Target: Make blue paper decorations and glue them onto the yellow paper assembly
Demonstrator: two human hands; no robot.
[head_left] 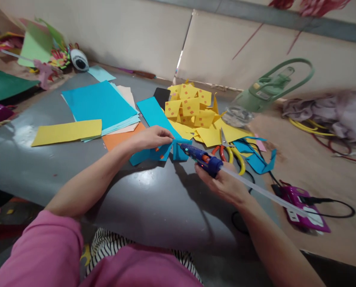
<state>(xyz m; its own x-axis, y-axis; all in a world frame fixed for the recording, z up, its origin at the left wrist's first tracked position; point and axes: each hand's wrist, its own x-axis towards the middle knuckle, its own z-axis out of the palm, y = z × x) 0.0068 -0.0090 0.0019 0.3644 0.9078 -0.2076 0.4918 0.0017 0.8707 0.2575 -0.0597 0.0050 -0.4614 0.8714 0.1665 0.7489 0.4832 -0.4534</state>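
My left hand (157, 137) pinches the edge of a folded blue paper piece (180, 153) with small orange spots, over the grey table. My right hand (222, 181) is wrapped round a dark blue glue gun (200, 157), and a long clear glue stick (264, 193) sticks out of its back. The gun's nozzle points left at the folded paper's upper edge; whether it touches cannot be told. Behind the left hand lies a flat blue paper strip (154, 113). Scissors (225, 149) with red and yellow handles lie just beyond the right hand.
Yellow folded paper pieces with orange spots (191, 105) are heaped at the back. Blue sheets (97, 103) and a yellow strip (67, 132) lie to the left. A green bottle (261, 91) stands back right. A purple power strip (303, 207) with black cables lies at the right.
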